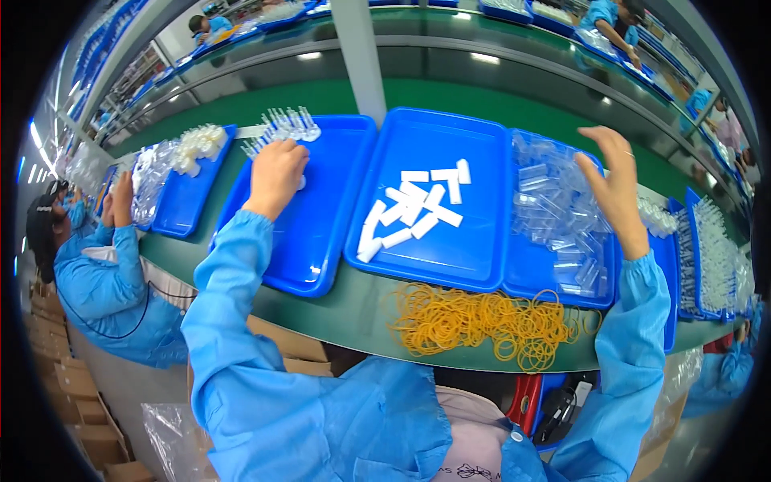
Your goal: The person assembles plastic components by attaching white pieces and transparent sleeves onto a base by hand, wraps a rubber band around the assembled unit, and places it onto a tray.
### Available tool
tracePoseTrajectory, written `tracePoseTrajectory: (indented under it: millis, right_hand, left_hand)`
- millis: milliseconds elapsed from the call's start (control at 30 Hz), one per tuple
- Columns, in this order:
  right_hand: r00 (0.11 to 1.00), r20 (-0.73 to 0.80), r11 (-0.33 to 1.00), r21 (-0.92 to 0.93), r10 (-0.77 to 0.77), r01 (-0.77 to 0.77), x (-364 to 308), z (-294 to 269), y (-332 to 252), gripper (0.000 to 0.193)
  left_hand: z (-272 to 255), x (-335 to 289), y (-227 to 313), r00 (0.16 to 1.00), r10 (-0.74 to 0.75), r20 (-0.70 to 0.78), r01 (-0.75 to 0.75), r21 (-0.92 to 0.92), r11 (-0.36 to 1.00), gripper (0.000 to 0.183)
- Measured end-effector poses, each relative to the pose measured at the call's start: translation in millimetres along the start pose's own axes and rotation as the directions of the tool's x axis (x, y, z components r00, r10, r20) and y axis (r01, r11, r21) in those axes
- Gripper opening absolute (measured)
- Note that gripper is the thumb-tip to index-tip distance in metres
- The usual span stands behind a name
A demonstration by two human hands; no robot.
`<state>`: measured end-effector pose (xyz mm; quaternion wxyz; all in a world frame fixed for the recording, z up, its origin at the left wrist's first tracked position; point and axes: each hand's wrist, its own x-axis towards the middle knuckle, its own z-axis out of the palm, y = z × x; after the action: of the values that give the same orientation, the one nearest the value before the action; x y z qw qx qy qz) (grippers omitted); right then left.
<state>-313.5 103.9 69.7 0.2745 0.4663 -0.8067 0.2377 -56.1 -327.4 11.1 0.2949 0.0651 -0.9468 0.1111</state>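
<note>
My left hand (pixel 277 177) is over the far part of a blue tray (pixel 321 241), its fingers curled. A cluster of clear pieces with thin upright stems and whitish bases (pixel 287 124) stands right at its fingertips. A bit of white shows under the fingers, but what they grip is hidden. My right hand (pixel 614 177) hangs above the far right edge of a tray of clear plastic tubes (pixel 554 193), thumb and fingers apart, with nothing in it. Between my hands, short white cylinders (pixel 409 205) lie loosely in a middle blue tray (pixel 474 257).
Yellow rubber bands (pixel 482 321) lie in a heap along the near table edge. More trays of clear parts (pixel 715 249) stand at the right, and a tray with white parts (pixel 181 213) at the left, by a co-worker (pixel 104 281). A metal post (pixel 360 64) rises behind the trays.
</note>
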Motion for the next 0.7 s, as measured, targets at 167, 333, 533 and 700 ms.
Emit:
tracePoseTrajectory:
  millis: [167, 333, 533, 700]
  right_hand:
    - [0.925, 0.321, 0.941, 0.325, -0.203, 0.093, 41.2, 101.5, -72.6, 0.036]
    - [0.755, 0.654, 0.983, 0.166, -0.048, -0.082, 38.2, 173.9, -113.9, 0.045]
    - [0.636, 0.771, 0.989, 0.123, -0.041, -0.085, 18.2, 130.3, -118.5, 0.050]
    - [0.751, 0.615, 0.961, 0.256, -0.242, 0.101, -18.6, 120.7, -122.7, 0.045]
  left_hand:
    - [27.2, 36.7, -13.4, 0.991, 0.040, 0.129, -0.058, 0.137, 0.989, 0.011]
    - [36.1, 64.9, -16.6, 0.919, -0.266, 0.292, 0.266, 0.042, 0.963, 0.024]
    - [-0.8, 39.6, -8.2, 0.870, -0.196, 0.453, 0.244, -0.050, 0.968, 0.032]
    - [-7.3, 2.1, -1.0, 0.954, -0.051, 0.295, 0.107, -0.176, 0.979, 0.019]
